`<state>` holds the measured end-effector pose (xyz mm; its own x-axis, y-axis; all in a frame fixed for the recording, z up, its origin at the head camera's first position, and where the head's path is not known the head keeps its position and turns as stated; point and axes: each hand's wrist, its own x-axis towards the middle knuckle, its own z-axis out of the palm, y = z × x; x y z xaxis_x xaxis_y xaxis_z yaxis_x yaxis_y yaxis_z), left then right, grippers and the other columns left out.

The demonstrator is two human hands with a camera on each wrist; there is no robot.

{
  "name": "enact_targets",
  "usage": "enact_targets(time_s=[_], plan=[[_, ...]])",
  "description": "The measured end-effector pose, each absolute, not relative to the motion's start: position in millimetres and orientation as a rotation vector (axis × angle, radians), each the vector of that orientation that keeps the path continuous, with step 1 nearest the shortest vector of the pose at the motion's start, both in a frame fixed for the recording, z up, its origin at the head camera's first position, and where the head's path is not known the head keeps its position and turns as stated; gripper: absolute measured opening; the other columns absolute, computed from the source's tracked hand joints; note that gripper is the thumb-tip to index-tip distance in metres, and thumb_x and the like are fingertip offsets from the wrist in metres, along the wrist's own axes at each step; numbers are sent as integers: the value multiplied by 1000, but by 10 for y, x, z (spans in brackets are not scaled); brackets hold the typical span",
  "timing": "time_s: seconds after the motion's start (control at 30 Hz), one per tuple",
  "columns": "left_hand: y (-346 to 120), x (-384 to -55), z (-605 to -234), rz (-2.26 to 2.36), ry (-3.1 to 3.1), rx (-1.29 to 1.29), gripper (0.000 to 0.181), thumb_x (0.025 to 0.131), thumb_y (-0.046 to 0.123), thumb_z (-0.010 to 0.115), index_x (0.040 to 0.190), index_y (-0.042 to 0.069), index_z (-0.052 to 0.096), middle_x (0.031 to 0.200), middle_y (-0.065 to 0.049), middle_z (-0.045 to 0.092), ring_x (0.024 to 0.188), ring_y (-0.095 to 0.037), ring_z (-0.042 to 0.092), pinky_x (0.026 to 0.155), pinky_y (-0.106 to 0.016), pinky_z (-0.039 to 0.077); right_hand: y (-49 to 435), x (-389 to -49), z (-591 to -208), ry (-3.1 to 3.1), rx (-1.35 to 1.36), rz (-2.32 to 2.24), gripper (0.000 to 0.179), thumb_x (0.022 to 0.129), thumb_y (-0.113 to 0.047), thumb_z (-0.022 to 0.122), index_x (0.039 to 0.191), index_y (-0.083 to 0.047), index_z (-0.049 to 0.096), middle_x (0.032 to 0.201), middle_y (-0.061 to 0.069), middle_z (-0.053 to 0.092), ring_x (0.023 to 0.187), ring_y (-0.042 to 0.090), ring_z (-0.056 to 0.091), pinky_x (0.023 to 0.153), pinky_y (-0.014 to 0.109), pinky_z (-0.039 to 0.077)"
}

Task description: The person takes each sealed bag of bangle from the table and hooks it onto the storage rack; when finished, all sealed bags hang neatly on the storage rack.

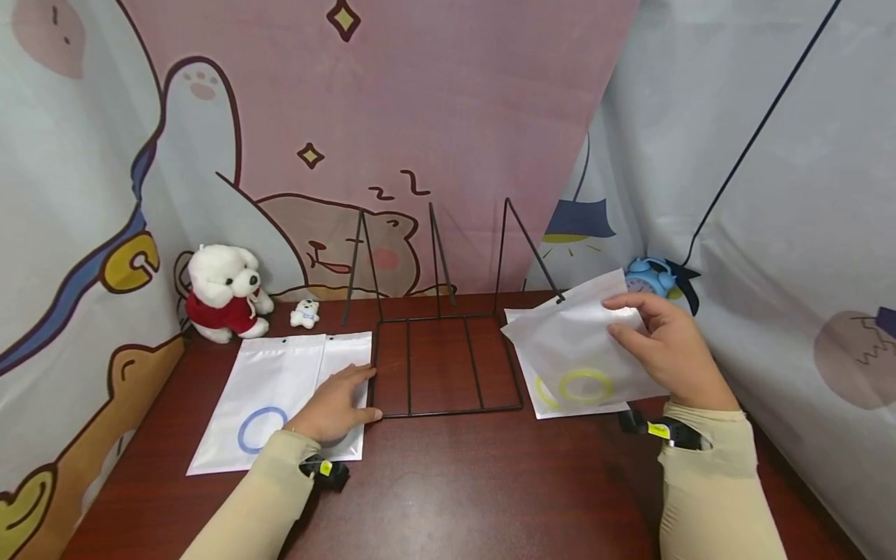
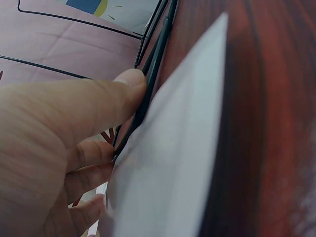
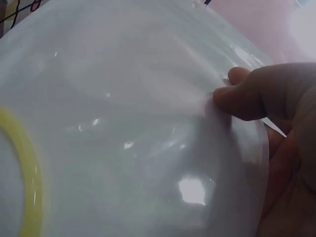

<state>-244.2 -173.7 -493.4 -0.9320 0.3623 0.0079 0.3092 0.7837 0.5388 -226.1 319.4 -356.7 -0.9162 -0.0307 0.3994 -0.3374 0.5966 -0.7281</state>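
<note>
A white translucent zip bag point(image 1: 570, 334) with a yellow ring inside is raised and tilted at the rack's right, pinched at its right edge by my right hand point(image 1: 668, 350). In the right wrist view, the thumb lies on the front of that bag point(image 3: 123, 98). Beneath it, another white bag point(image 1: 549, 409) with a yellow ring lies partly covered. My left hand point(image 1: 332, 408) touches the left base wire of a black wire rack point(image 1: 448, 412) with thumb and fingertips spread along it. Under that hand are two overlapping white bags point(image 1: 224, 404), one showing a blue ring.
A white plush dog point(image 1: 220, 288) in red and a tiny white plush toy point(image 1: 305, 313) sit at the back left. Behind the held bag stands a blue alarm clock point(image 1: 647, 274). The rack's upright dividers point(image 1: 502, 249) rise at the back, before a printed curtain.
</note>
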Motion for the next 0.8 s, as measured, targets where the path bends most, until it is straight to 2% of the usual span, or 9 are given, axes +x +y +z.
enact_targets(time_s=[0.23, 0.4, 0.63, 0.8], plan=[[-1732, -2440, -4929, 851, 2878, 546, 76, 91, 31, 82, 153, -1, 51, 161, -21, 47, 154, -48, 33, 124, -65, 28, 3168, -2168, -3498, -2385, 448, 1339, 29, 94, 6, 72, 123, 0, 70, 112, -12, 69, 79, 7, 70, 70, 15, 59], [-1733, -2439, -4938, 860, 2875, 544, 76, 91, 30, 82, 153, -2, 51, 161, -21, 47, 154, -49, 33, 124, -66, 28, 3156, -2121, -3463, -2356, 486, 1389, 29, 93, 9, 71, 121, 2, 69, 114, -10, 68, 76, 8, 72, 68, 16, 60], [-1737, -2444, -4951, 855, 2880, 550, 77, 90, 31, 83, 152, -2, 52, 161, -21, 47, 154, -49, 33, 124, -66, 28, 3137, -2075, -3426, -2280, 511, 1586, 27, 95, 10, 69, 121, 2, 69, 112, 0, 70, 82, 11, 74, 68, 24, 64], [-1737, -2446, -4946, 861, 2876, 545, 76, 91, 31, 82, 153, -1, 51, 161, -21, 47, 154, -49, 33, 124, -66, 28, 3100, -2098, -3435, -2066, 644, 1800, 29, 91, 21, 64, 119, 10, 67, 109, 6, 72, 84, 14, 73, 70, 23, 64]])
